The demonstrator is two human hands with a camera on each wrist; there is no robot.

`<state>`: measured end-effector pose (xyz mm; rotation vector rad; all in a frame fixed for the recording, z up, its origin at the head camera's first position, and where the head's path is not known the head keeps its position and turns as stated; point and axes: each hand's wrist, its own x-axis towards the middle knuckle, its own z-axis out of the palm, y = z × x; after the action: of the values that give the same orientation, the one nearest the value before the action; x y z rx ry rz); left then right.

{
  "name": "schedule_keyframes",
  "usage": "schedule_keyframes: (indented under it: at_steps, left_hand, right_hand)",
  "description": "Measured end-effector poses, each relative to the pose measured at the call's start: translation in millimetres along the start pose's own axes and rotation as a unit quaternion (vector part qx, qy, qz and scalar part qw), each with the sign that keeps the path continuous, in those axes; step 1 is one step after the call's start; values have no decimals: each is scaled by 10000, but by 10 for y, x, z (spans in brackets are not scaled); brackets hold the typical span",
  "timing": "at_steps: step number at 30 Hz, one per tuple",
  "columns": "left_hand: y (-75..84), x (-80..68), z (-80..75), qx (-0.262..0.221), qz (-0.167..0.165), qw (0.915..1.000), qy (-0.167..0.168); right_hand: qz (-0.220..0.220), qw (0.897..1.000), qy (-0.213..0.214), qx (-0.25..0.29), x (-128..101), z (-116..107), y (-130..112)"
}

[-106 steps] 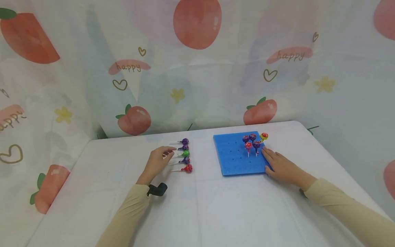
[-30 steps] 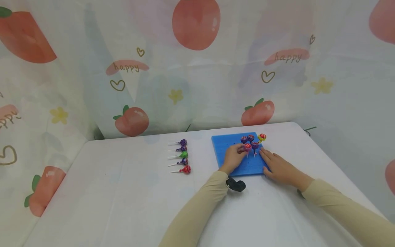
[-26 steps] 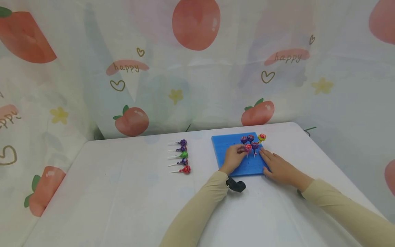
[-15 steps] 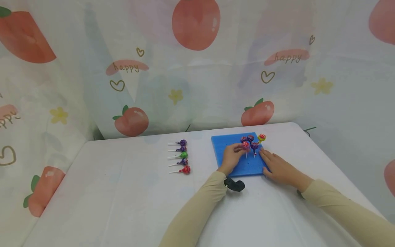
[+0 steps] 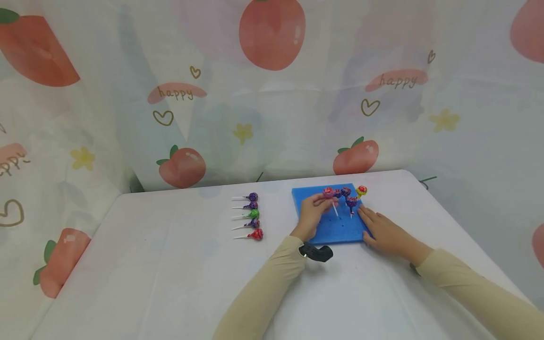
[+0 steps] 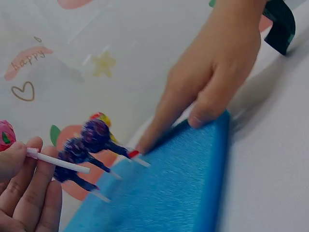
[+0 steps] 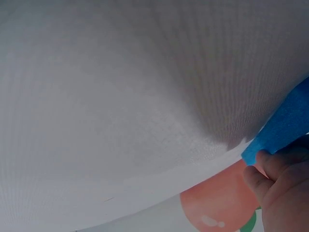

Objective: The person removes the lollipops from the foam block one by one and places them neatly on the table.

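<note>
Between thumb and fingers, my left hand [image 5: 312, 215] pinches a pink lollipop [image 5: 328, 192] just under its wrapped head. Its white stick tilts freely above the blue foam board [image 5: 352, 231], and in the left wrist view the stick's end [image 6: 79, 168] touches nothing. Several purple lollipops [image 5: 351, 201] and a yellow lollipop [image 5: 361, 190] stand upright in the board's right part. My right hand [image 5: 386, 232] rests against the board's right edge with fingers extended. In the right wrist view its fingers [image 7: 260, 179] touch the blue edge.
Left of the board lies a column of loose lollipops on the white table [image 5: 170, 264]: purple ones, a green lollipop [image 5: 253, 214] and a red lollipop [image 5: 257, 234]. Small holes dot the board. A printed cloth [image 5: 272, 118] hangs behind the table.
My left hand came from the lollipop column to the board, took hold of the standing pink lollipop and drew it out, up and to the left. The right hand stays at the board's edge.
</note>
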<state>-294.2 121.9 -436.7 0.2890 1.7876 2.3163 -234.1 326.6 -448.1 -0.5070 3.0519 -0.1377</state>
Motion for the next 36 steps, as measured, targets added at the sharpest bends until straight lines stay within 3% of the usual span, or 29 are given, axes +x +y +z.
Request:
schedule_keyframes:
  at_steps: [7,18,28,36]
  left_hand:
    - [308,-83,-196,43,-36,10000,-42]
    - [793,-292,-679,391,157,9990,-157]
    - [950,-477,-1166,872,108,9958,264]
    - [1096,-562,-1628,1455,-205,9872,612]
  right_hand:
    - [29,9999,-107,31,-6,0,13]
    - [-26,10000,-33,-73,-11,-2,9]
    - [0,10000,-37,-39,-10,16,12]
    - [10,10000,-64,-51,-4,5,7]
